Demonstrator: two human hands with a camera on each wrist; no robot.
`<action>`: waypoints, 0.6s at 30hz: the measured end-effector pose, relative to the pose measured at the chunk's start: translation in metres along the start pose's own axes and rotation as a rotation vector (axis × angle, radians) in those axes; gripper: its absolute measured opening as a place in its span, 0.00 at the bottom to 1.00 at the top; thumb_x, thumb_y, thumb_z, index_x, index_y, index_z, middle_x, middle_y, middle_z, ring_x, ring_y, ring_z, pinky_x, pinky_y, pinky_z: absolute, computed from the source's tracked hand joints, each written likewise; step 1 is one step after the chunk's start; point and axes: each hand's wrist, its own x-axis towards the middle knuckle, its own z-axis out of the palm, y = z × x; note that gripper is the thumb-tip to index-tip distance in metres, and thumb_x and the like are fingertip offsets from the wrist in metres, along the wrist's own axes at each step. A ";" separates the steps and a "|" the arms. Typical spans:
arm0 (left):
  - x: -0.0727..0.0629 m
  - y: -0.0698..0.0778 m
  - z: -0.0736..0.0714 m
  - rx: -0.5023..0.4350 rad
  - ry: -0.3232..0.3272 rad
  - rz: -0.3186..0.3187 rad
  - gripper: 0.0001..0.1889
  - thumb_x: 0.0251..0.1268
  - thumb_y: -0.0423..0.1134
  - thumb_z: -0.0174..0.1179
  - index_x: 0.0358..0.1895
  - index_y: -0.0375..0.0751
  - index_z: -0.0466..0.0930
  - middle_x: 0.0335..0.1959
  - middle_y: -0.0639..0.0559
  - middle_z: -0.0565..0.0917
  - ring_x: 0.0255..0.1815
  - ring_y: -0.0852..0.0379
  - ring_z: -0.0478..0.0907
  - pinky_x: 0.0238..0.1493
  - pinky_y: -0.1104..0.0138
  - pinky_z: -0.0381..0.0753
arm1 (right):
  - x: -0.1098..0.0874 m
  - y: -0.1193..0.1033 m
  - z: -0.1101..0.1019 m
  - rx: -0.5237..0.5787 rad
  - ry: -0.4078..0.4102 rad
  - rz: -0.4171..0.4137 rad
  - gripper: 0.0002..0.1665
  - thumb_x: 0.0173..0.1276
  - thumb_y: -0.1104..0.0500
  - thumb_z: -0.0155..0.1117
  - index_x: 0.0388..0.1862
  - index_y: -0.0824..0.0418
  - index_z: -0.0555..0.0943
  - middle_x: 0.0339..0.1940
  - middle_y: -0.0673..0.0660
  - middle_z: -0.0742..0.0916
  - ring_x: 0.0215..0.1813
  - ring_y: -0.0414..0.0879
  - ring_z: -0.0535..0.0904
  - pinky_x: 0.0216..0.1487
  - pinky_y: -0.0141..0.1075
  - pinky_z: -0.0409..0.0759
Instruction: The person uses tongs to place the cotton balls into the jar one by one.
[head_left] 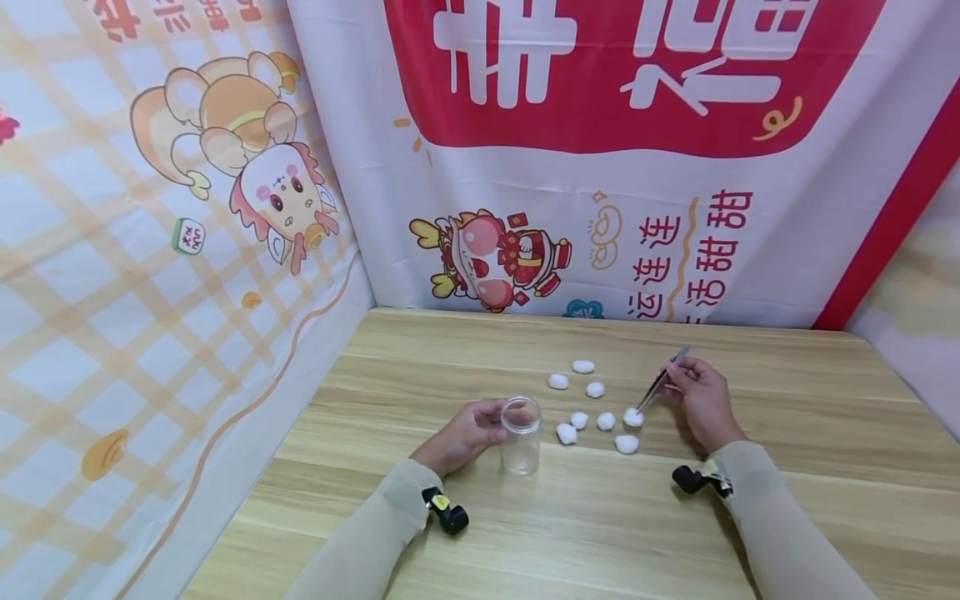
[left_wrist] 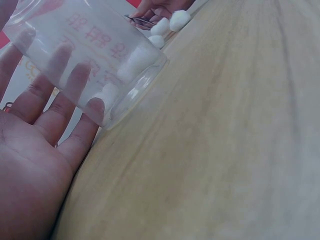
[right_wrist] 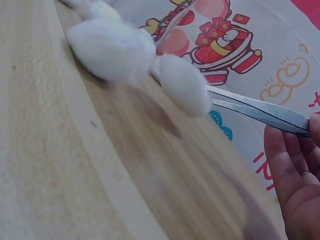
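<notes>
Head view: the left hand (head_left: pixel 468 433) is reached forward from its sleeve (head_left: pixel 367 533), and a clear jar (head_left: pixel 521 454) is held by it at its right side. The thumb is laid on the near side and the fingers are curved behind; the gap between them is filled by the jar. In the left wrist view the fingers are seen spread, with their tips showing through the clear wall. The jar is stood upright on the table (head_left: pixel 600 542), its long axis vertical, its mouth turned up.

The right hand (head_left: pixel 703 402) is angled inward and leftward from its wrist. Tweezers (head_left: pixel 658 385) are pinched between thumb and fingers. Their long axis is slanted: the joined end is pointed up and away, above the fingers, and the tips are pointed down and left of the hand. A white cotton ball (head_left: pixel 633 418) is met by the tips; whether it is clamped or lifted cannot be told.

Seven other cotton balls (head_left: pixel 627 444) are scattered between the two hands, to the left of the right hand and to the right of the jar.
</notes>
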 end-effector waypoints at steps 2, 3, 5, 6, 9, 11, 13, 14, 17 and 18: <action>0.000 0.000 0.000 0.000 -0.002 0.003 0.30 0.66 0.35 0.63 0.69 0.32 0.64 0.63 0.37 0.75 0.70 0.45 0.64 0.70 0.58 0.62 | -0.001 -0.001 0.000 -0.007 0.002 0.005 0.19 0.72 0.63 0.59 0.51 0.77 0.69 0.41 0.61 0.83 0.40 0.43 0.82 0.42 0.35 0.84; 0.000 0.000 0.000 -0.001 -0.002 0.005 0.30 0.66 0.35 0.63 0.69 0.32 0.64 0.63 0.37 0.75 0.70 0.45 0.64 0.70 0.58 0.62 | -0.001 -0.002 0.000 -0.006 0.003 0.007 0.17 0.72 0.63 0.58 0.51 0.76 0.69 0.41 0.61 0.83 0.41 0.43 0.82 0.42 0.35 0.84; 0.000 0.000 0.000 0.001 -0.002 0.005 0.30 0.67 0.34 0.62 0.69 0.32 0.64 0.63 0.37 0.75 0.70 0.45 0.64 0.70 0.58 0.62 | -0.001 -0.004 0.000 0.010 0.010 0.015 0.14 0.72 0.63 0.58 0.49 0.73 0.71 0.40 0.60 0.83 0.41 0.43 0.82 0.42 0.34 0.84; 0.000 0.000 0.000 0.000 -0.002 0.006 0.30 0.67 0.34 0.62 0.69 0.32 0.64 0.63 0.37 0.75 0.69 0.45 0.65 0.70 0.58 0.62 | -0.001 -0.004 0.000 0.022 0.014 0.019 0.12 0.72 0.63 0.58 0.47 0.72 0.72 0.40 0.60 0.83 0.41 0.44 0.82 0.42 0.34 0.84; -0.001 0.000 0.000 -0.005 -0.001 0.005 0.30 0.66 0.34 0.62 0.69 0.32 0.64 0.63 0.37 0.75 0.69 0.45 0.65 0.70 0.58 0.62 | -0.001 -0.007 -0.001 0.070 0.026 0.035 0.09 0.72 0.64 0.58 0.46 0.70 0.74 0.39 0.58 0.84 0.41 0.44 0.82 0.42 0.33 0.84; -0.001 0.000 0.000 -0.006 -0.002 0.004 0.29 0.67 0.33 0.62 0.69 0.32 0.64 0.63 0.36 0.74 0.70 0.44 0.64 0.70 0.58 0.62 | -0.002 -0.009 -0.001 0.104 0.030 0.043 0.07 0.71 0.64 0.58 0.44 0.67 0.76 0.38 0.56 0.85 0.41 0.43 0.82 0.41 0.33 0.84; 0.000 0.000 0.000 -0.005 -0.004 0.002 0.29 0.67 0.32 0.61 0.69 0.32 0.64 0.64 0.35 0.73 0.70 0.45 0.64 0.70 0.58 0.62 | -0.002 -0.011 -0.001 0.135 0.027 0.047 0.05 0.71 0.65 0.58 0.44 0.65 0.77 0.37 0.54 0.86 0.41 0.43 0.82 0.40 0.33 0.84; 0.000 0.000 0.000 -0.004 -0.006 0.003 0.29 0.67 0.32 0.61 0.69 0.32 0.64 0.64 0.34 0.73 0.70 0.44 0.64 0.70 0.58 0.62 | -0.002 -0.012 -0.001 0.155 0.023 0.049 0.05 0.71 0.65 0.58 0.44 0.65 0.77 0.36 0.54 0.86 0.41 0.43 0.82 0.40 0.33 0.84; 0.000 0.000 -0.001 -0.004 -0.012 0.005 0.29 0.67 0.31 0.60 0.70 0.32 0.64 0.65 0.33 0.71 0.70 0.44 0.64 0.69 0.58 0.62 | -0.002 -0.016 -0.001 0.197 0.011 0.047 0.05 0.71 0.67 0.59 0.43 0.67 0.77 0.35 0.55 0.86 0.40 0.43 0.83 0.41 0.34 0.84; 0.001 -0.001 -0.001 -0.005 -0.012 0.005 0.29 0.67 0.32 0.61 0.70 0.32 0.64 0.65 0.33 0.71 0.70 0.44 0.64 0.69 0.58 0.62 | -0.003 -0.017 -0.002 0.215 0.007 0.045 0.05 0.70 0.67 0.59 0.43 0.67 0.77 0.35 0.56 0.86 0.40 0.44 0.83 0.41 0.35 0.84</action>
